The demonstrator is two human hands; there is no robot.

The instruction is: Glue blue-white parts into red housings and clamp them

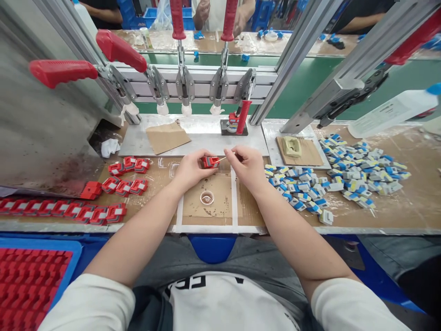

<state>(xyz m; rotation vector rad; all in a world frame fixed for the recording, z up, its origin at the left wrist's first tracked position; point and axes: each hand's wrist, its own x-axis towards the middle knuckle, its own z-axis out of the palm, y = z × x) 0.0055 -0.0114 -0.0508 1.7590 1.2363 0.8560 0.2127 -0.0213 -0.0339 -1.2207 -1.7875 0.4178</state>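
Observation:
Between the fingers of my left hand (193,169) is a small red part (209,162), held over the cardboard-covered table. My right hand (247,166) pinches a thin pale stick (221,159), whose tip meets the red part. Below and between the hands sits a small round clear cup (207,198) with a little brownish content. Rows of red parts (99,214) lie at the left. On the right are heaps of small white, blue and yellow pieces (303,186).
Toggle clamps with red handles (120,49) stand over a metal plate (203,138) holding a cardboard scrap (167,137). A red-and-black fixture (234,124) and a beige block (291,146) are behind the hands. A blue tray (76,257) is at lower left; people sit opposite.

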